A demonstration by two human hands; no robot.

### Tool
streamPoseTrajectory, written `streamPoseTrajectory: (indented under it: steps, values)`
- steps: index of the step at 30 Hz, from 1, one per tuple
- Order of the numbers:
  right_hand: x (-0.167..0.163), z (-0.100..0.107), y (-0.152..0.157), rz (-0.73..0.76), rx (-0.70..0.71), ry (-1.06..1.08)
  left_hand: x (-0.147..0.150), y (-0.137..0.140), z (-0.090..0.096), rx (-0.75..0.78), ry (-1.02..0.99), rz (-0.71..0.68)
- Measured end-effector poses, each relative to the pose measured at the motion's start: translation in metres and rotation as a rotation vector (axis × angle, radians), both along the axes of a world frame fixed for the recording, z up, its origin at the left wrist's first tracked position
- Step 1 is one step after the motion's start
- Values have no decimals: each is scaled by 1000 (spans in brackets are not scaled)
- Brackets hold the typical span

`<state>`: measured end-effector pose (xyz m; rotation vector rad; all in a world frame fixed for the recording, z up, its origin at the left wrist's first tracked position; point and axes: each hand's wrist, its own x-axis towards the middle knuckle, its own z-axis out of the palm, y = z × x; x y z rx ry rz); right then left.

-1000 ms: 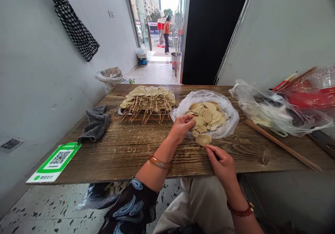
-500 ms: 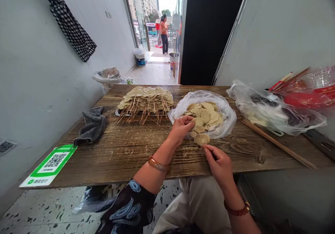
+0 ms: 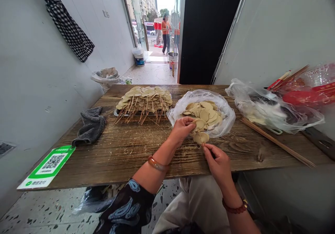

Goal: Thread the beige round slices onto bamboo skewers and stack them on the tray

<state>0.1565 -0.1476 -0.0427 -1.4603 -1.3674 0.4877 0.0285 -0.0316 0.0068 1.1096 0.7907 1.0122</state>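
Note:
My left hand [image 3: 183,127] pinches a thin, pale tan round slice [image 3: 199,124] in front of the plastic bag. Between my hands, another round slice [image 3: 201,138] is threaded on a thin wooden skewer. My right hand [image 3: 216,159] is closed on the lower end of that skewer, just below the slice. Behind my hands a clear plastic bag [image 3: 227,123] lies open, heaped with loose round slices [image 3: 208,111]. To its left, a pile of skewered slices [image 3: 146,96] rests on a metal tray, the sticks pointing toward me.
A bundle of bare skewers [image 3: 277,142] lies at the right, near another plastic bag [image 3: 261,104] and red packaging [image 3: 303,99]. On the left are a grey cloth [image 3: 91,125] and a green QR card [image 3: 49,166]. A person [image 3: 165,33] stands beyond the doorway.
My hands keep nearly the same hold, with the slice in my left hand shifted slightly. Outside, the person has moved a little and turned. The whole view has shifted slightly.

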Motion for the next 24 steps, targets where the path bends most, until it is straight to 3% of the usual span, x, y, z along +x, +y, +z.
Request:
streamPoseTrajectory:
  steps: [8,16,24]
  values:
    - [1,5,0,-20,-108,116,3,-3,0,39,98,-73]
    - [13,1,0,76,-156,525,-3,-4,9,12,-9,-139]
    - [15,-1,1,95,-145,574,-1,-8,9,-77,-71,-306]
